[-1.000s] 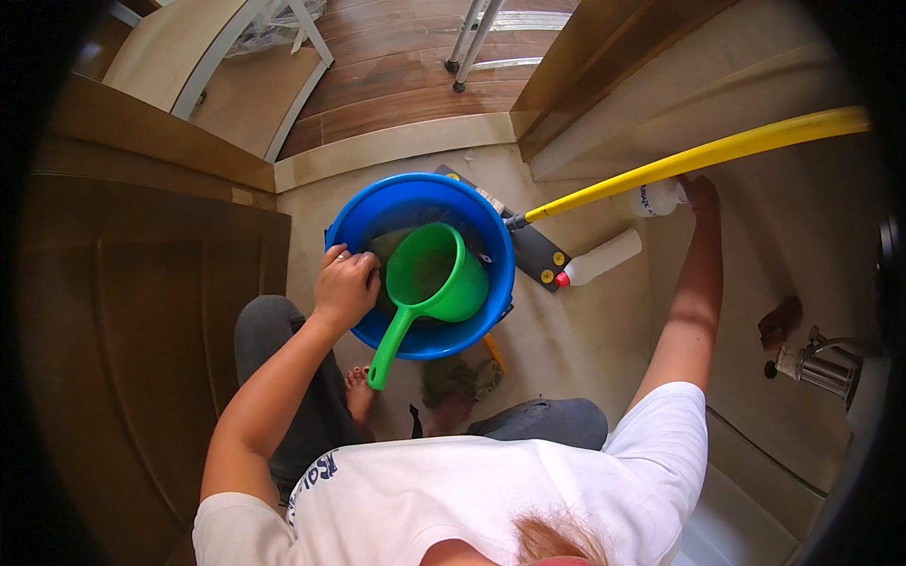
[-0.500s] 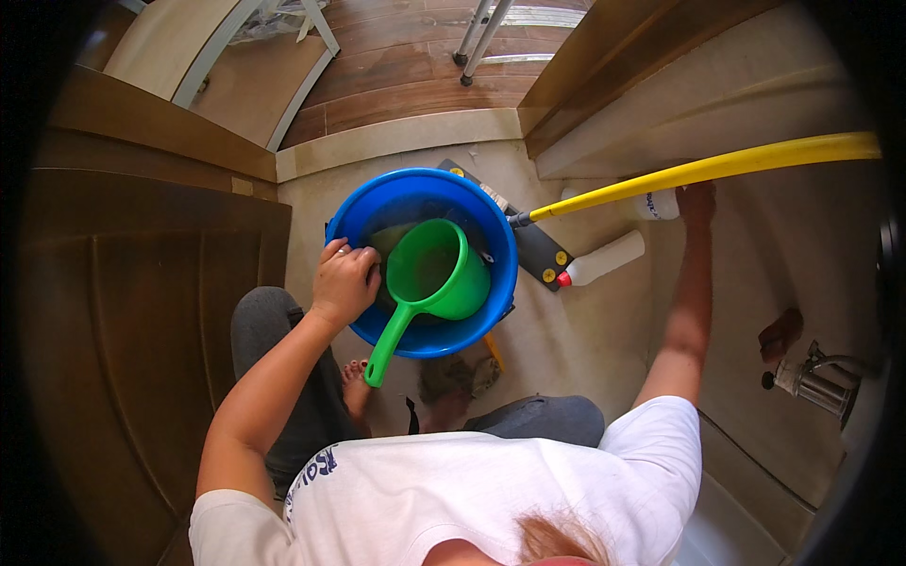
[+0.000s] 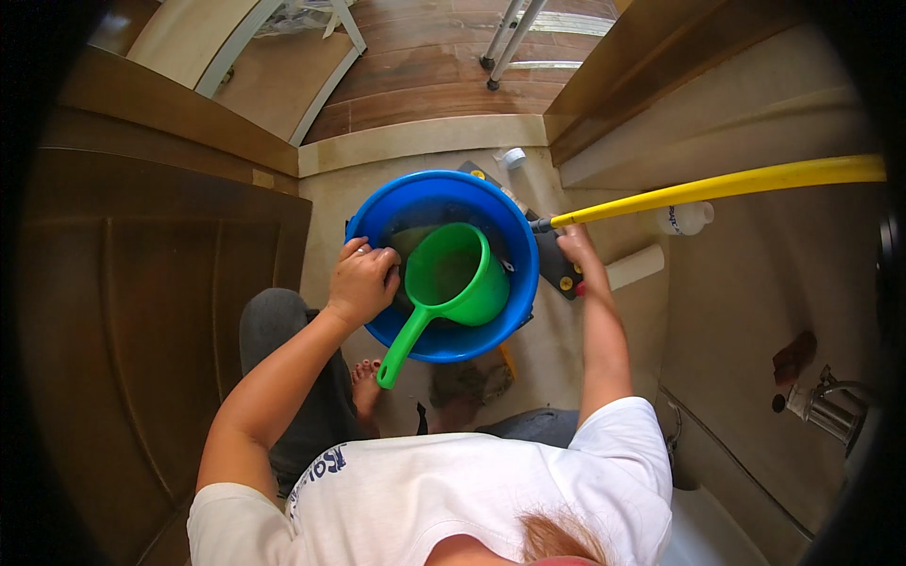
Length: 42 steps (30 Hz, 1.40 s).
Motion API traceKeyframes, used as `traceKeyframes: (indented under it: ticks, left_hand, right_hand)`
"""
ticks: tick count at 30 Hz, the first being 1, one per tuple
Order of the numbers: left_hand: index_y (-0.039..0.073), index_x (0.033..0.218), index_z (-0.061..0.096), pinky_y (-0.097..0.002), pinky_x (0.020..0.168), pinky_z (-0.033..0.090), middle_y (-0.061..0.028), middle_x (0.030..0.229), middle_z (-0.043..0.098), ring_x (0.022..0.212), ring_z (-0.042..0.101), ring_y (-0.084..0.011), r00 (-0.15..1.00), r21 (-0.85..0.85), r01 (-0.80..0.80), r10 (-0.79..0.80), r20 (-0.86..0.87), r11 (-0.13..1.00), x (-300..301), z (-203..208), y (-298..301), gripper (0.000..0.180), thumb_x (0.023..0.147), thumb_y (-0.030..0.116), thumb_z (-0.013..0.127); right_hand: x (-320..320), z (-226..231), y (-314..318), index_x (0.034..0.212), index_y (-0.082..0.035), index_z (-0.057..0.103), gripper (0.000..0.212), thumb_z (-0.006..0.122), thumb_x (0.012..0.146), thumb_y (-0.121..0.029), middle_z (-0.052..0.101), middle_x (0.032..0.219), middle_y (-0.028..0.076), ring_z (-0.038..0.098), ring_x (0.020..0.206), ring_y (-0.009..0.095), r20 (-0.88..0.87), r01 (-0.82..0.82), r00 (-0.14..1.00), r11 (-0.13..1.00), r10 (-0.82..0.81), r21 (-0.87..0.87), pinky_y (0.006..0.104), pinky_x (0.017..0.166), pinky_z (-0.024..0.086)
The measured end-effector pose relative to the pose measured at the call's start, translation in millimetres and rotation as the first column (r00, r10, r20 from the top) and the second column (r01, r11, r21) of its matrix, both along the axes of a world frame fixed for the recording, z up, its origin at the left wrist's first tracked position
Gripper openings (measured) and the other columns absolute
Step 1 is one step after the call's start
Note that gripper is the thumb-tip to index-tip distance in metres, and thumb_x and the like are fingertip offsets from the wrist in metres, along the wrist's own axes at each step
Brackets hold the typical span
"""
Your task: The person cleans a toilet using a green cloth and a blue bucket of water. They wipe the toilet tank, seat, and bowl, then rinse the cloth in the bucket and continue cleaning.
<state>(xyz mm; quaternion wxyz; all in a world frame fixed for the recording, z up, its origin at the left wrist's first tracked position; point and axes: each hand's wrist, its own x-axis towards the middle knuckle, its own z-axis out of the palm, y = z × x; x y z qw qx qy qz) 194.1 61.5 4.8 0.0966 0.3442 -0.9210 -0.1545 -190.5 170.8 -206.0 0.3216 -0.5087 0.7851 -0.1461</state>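
Observation:
A blue bucket [image 3: 531, 292] stands on the floor in front of me with murky liquid in it. Inside it rests a green dipper [image 3: 462, 307], its handle sticking out over the near rim. My left hand [image 3: 363, 283] is closed over the bucket's left rim, fingers curled inward. To the bucket's right, my right hand [image 3: 578, 247] is down at the mop head [image 3: 540, 226], just below the yellow mop handle [image 3: 698, 191]; its fingers are partly hidden and blurred. Close to that hand lies a white bottle with a red cap [image 3: 635, 268].
A white bottle [image 3: 681, 218] lies farther right, under the mop handle. Another pale-capped container [image 3: 514, 158] is beyond the bucket. A brown door [image 3: 160, 311] stands at left, a raised sill [image 3: 425, 140] ahead, and a metal faucet [image 3: 830, 407] at right.
My right hand has left the white bottle at the right and moved left to the mop head. My left hand stays on the bucket rim. The view has shifted slightly.

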Motion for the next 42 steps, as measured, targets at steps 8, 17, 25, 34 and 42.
traceKeyframes:
  ticks: [8,17,25,34,42]
  left_hand:
    - [0.010,0.075,0.054,-0.0355,0.087,0.036,-0.0056,0.068,0.058,0.069,0.056,-0.0222,1.000,-0.013,-0.018,0.018,-0.010,1.000,4.6,-3.7,-0.7,0.009,0.066,0.009,0.057]
    - [0.010,0.074,0.054,-0.0340,0.087,0.036,-0.0055,0.069,0.060,0.071,0.057,-0.0214,1.000,-0.022,-0.018,0.018,0.005,1.000,-1.0,-0.9,-0.7,0.007,0.068,0.011,0.056]
    - [0.010,0.075,0.055,-0.0363,0.087,0.035,-0.0057,0.070,0.059,0.071,0.056,-0.0234,1.000,0.006,-0.007,0.007,-0.026,1.000,-1.9,-3.9,-3.2,0.009,0.066,0.010,0.057]
    - [0.010,0.073,0.053,-0.0348,0.086,0.035,-0.0070,0.067,0.057,0.067,0.054,-0.0235,0.999,0.009,-0.004,0.004,-0.039,1.000,-3.4,1.3,1.2,0.008,0.066,0.009,0.057]
    - [0.009,0.071,0.053,-0.0348,0.086,0.035,-0.0062,0.067,0.057,0.065,0.054,-0.0228,1.000,0.005,0.013,-0.013,-0.022,1.000,-8.7,2.8,-0.1,0.007,0.066,0.007,0.056]
  right_hand:
    - [-9.5,52.1,-85.4,0.126,-0.016,0.041,0.049,0.056,0.078,-0.019,0.040,0.127,0.009,0.042,0.111,0.018,0.733,-0.002,0.677,0.997,0.058,-0.077,0.0300,0.091,0.035]
    - [7.8,21.9,-135.5,0.109,-0.013,0.053,0.042,0.062,0.068,-0.015,0.039,0.127,0.012,0.036,0.115,0.031,-0.323,-0.614,0.731,0.786,0.601,0.074,0.0378,0.094,0.034]
    - [1.9,30.0,-88.6,0.100,-0.008,0.052,0.042,0.063,0.060,-0.008,0.051,0.097,0.017,0.047,0.097,0.034,-0.156,-0.388,0.920,0.893,0.359,-0.230,0.0382,0.084,0.039]
    - [-93.3,156.7,45.0,0.095,-0.001,0.052,0.036,0.069,0.068,-0.018,0.055,0.090,0.013,0.052,0.085,0.027,-0.235,0.343,0.802,0.745,-0.550,-0.571,0.0335,0.076,0.041]
    - [-215.4,165.1,52.2,0.105,-0.002,0.049,0.046,0.067,0.067,-0.018,0.051,0.103,0.017,0.049,0.096,0.032,-0.364,0.458,0.622,0.699,-0.693,-0.549,0.0366,0.085,0.039]
